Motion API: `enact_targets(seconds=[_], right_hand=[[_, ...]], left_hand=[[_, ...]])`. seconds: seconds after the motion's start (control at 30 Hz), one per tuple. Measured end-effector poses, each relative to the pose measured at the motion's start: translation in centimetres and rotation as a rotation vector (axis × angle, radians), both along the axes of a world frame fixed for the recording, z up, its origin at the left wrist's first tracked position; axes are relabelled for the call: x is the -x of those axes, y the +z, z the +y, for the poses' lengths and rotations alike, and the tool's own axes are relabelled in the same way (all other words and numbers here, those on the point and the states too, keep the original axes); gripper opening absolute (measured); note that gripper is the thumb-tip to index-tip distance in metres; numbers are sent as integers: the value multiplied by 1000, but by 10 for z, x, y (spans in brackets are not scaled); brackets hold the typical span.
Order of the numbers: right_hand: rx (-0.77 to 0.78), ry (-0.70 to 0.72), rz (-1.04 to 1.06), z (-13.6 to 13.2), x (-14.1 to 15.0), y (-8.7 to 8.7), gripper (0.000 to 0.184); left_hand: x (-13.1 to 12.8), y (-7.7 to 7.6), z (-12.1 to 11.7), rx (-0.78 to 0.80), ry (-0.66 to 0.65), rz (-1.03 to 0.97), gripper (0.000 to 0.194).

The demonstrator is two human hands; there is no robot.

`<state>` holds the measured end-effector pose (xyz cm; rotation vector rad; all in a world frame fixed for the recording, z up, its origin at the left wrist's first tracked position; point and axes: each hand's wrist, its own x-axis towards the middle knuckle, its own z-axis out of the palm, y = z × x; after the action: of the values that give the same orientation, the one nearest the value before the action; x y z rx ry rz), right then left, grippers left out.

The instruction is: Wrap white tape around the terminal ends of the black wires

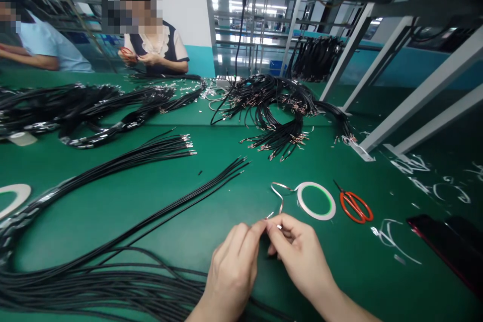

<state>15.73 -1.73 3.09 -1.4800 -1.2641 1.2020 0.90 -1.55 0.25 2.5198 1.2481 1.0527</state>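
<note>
In front of me, my left hand point(236, 261) and my right hand point(302, 251) meet with fingers pinched together. A narrow whitish tape strip point(283, 186) bends from a white tape roll point(332, 206) down to my right fingertips. Just above the pinch a tiny pale tip shows; what my left fingers grip is hidden. Black cables point(151, 284) pass along the table beneath and beside my left hand. To the right of the roll lie scissors point(354, 206) with orange-red handles.
More cable bundles point(279, 90) with bare ends lie across the green table point(226, 206). At the left edge is another tape roll point(24, 192). Grey metal legs point(407, 90), white scraps point(411, 163) and a dark flat object point(445, 246) occupy the right. Two people sit opposite.
</note>
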Motion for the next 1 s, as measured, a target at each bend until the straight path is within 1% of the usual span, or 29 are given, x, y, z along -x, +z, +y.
enact_targets(seconds=[0.17,0.53,0.63,0.77,1.0], right_hand=[[6,-2,15,1,0,0,28],[36,1,54,4,-2,3,24],[41,8,46,3,-2,2,24],[20,22,40,3,-3,1,26],[24,41,39,6,-3,1,29]], left_hand=[[0,2,1,-45,2,42,37],[0,0,1,-117,25,62,38],[0,-1,1,-112,41,82,39],[0,-3,1,-73,60,63,37],[-3,-1,2,-36,74,6,33]])
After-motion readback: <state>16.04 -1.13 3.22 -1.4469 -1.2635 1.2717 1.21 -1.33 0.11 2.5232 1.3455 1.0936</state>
